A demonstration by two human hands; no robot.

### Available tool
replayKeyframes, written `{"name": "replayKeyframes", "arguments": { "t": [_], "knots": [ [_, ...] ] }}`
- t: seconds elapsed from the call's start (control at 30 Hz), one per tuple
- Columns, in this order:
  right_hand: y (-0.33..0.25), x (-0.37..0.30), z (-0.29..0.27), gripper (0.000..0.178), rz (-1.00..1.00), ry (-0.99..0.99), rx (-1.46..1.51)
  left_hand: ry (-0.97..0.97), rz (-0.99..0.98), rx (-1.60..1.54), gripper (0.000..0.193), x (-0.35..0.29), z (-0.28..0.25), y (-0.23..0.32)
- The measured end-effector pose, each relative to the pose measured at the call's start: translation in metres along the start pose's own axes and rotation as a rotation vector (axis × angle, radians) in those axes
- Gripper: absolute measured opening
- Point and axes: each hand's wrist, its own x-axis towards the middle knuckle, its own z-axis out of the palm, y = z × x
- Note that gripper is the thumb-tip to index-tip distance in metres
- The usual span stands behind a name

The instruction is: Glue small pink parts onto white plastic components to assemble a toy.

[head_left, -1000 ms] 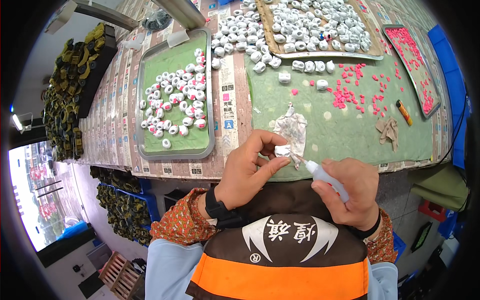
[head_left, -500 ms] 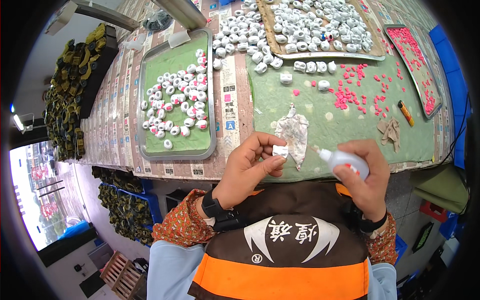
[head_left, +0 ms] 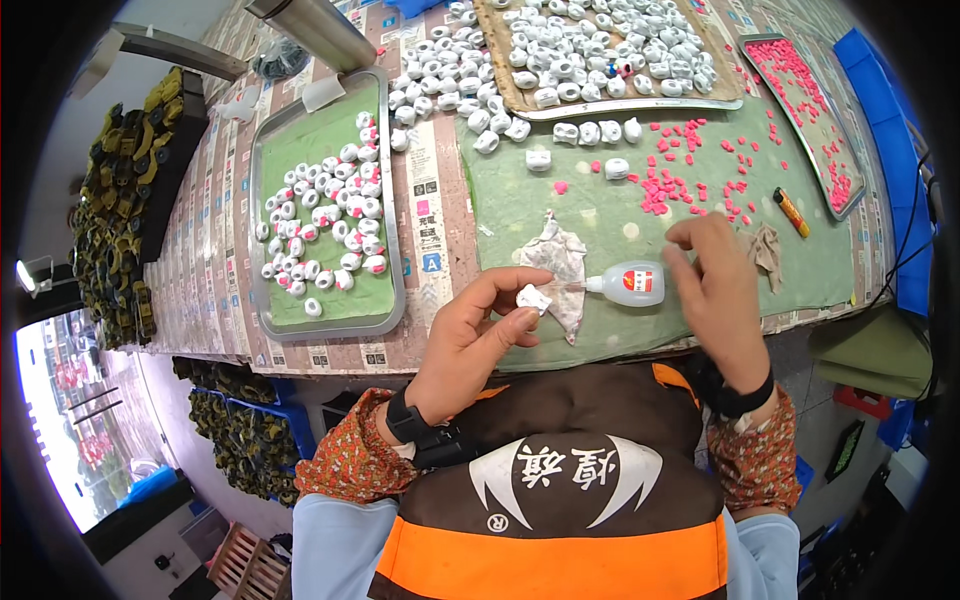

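Observation:
Between the thumb and fingers of my left hand point(head_left: 468, 322) is a small white moulded piece point(head_left: 533, 299), held just over the near edge of the green mat. A squeeze bottle point(head_left: 632, 286) with a red label lies on its side, its nozzle pointing left onto a stained white rag point(head_left: 556, 262). Just right of the bottle, my right hand point(head_left: 718, 290) is open and holds nothing, its fingers apart and loosely bent. Beyond it, loose pink pieces point(head_left: 665, 190) are scattered on the mat, with a few white pieces point(head_left: 616, 169) beside them.
At left, a metal tray point(head_left: 398, 290) holds white pieces with pink parts. A brown tray point(head_left: 520, 100) heaped with white pieces stands at the back. On the right are a tray point(head_left: 848, 205) of pink pieces, a yellow tube point(head_left: 791, 213), a beige cloth point(head_left: 765, 255) and blue bins point(head_left: 880, 120).
My right hand has put the bottle down on its side and let go, moving up and slightly away. My left hand still holds the white piece, now turned. The whole view has shifted slightly.

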Motion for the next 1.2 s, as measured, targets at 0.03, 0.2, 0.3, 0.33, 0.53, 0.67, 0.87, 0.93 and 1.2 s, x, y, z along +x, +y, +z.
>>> {"name": "replayKeyframes", "arguments": {
  "t": [0.03, 0.2, 0.3, 0.33, 0.53, 0.67, 0.87, 0.93, 1.2],
  "knots": [
    [0.009, 0.007, -0.005, 0.013, -0.038, 0.02, -0.047, -0.019, 0.004, 0.008, 0.035, 0.003, 0.002, 0.001],
    [0.019, 0.036, -0.001, 0.012, -0.205, -0.011, -0.216, -0.067, 0.045, 0.076, 0.035, 0.009, 0.008, 0.007],
    [0.023, 0.042, 0.01, 0.01, -0.217, -0.037, -0.363, -0.074, 0.044, 0.091, 0.036, 0.01, 0.009, 0.007],
    [0.023, 0.042, 0.013, 0.01, -0.219, -0.039, -0.41, -0.075, 0.039, 0.093, 0.036, 0.01, 0.008, 0.006],
    [0.027, 0.049, 0.024, 0.013, -0.212, -0.031, -0.546, -0.089, 0.011, 0.071, 0.036, 0.013, 0.005, 0.001],
    [0.017, 0.048, 0.016, 0.011, -0.139, -0.067, -0.348, -0.051, -0.014, -0.03, 0.034, 0.015, 0.005, 0.0],
    [-0.025, 0.016, -0.004, 0.012, 0.218, -0.241, 0.552, -0.021, -0.048, -0.19, 0.032, 0.019, 0.009, -0.001],
    [-0.033, 0.004, -0.001, 0.013, 0.306, -0.284, 0.829, -0.014, -0.024, -0.217, 0.03, 0.02, 0.012, -0.004],
    [-0.057, -0.018, 0.02, 0.015, 0.434, -0.271, 1.183, 0.04, 0.181, -0.134, 0.033, 0.017, 0.022, -0.008]
  ]
}}
